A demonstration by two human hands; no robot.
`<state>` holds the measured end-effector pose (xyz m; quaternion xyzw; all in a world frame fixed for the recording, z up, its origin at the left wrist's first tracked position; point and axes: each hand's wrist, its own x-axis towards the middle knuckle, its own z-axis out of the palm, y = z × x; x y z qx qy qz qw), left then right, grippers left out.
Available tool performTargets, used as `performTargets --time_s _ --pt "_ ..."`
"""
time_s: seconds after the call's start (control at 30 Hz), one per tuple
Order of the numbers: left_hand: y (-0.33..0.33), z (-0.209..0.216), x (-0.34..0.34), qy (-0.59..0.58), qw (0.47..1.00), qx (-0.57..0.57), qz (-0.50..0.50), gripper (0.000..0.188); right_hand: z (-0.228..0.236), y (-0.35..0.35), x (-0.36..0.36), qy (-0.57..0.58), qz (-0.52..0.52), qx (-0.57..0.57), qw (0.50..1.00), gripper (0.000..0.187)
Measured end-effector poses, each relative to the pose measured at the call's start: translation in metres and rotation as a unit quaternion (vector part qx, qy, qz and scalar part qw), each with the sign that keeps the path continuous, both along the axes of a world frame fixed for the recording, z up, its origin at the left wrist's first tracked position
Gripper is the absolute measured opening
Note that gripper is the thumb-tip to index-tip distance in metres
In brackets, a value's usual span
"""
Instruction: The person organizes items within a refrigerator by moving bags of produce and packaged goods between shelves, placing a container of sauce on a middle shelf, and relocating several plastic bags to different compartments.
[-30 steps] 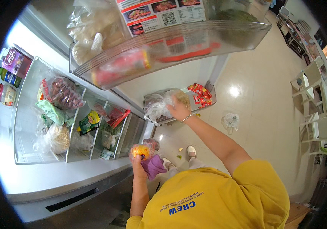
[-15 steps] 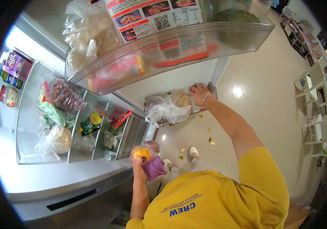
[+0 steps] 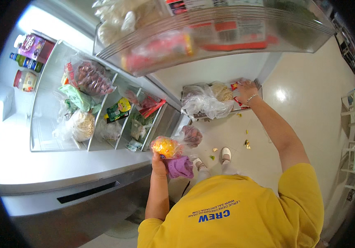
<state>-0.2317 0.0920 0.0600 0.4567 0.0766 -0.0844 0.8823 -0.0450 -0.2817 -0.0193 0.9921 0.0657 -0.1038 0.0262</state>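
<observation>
My left hand (image 3: 158, 166) is closed around a clear plastic bag with a round orange-yellow fruit (image 3: 166, 147) inside. Dark reddish contents (image 3: 192, 136) fill another bulge of clear plastic beside it. A purple cloth (image 3: 180, 167) hangs from the same hand. At the right end of the low fridge-door bin (image 3: 210, 115), my right hand (image 3: 246, 91) reaches in with its fingers curled down. Red packaging (image 3: 234, 86) shows against the fingertips, which are partly hidden. Beside that hand in the bin lie clear bags (image 3: 206, 101), one with tan contents (image 3: 222, 91).
Above hangs a clear upper door bin (image 3: 214, 39) full of packages. To the left, a divided clear drawer (image 3: 41, 136) holds bagged grapes (image 3: 92, 78) and other packets. A bottle (image 3: 26, 62) and jar (image 3: 25, 80) stand behind it. Scraps (image 3: 248, 144) lie on the floor; white chairs (image 3: 353, 109) stand right.
The whole view has shifted, so most things sit farther right and higher. My right hand's fingers have curled down, and more red packaging shows beside them. My left hand still holds the bag and cloth.
</observation>
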Motion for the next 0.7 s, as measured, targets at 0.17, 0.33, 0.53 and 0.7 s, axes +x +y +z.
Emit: performTargets --time_s 0.17,0.33,0.53,0.7 --pt "-0.015 0.012 0.017 0.010 1.000 -0.007 0.022 0.070 -0.005 0.005 0.004 -0.086 0.051 0.300 0.949 0.041" --pt "-0.032 0.015 0.035 0.042 0.998 -0.020 -0.032 0.076 0.074 0.065 -0.063 0.069 0.198 0.560 0.802 0.039" --pt "-0.065 0.029 0.058 0.008 0.978 0.030 -0.207 0.090 0.084 0.091 -0.097 0.031 0.276 0.565 0.777 0.059" --pt "-0.113 0.030 0.081 -0.022 0.970 0.062 -0.232 0.096 0.078 0.049 -0.097 0.134 -0.007 0.695 0.706 0.048"
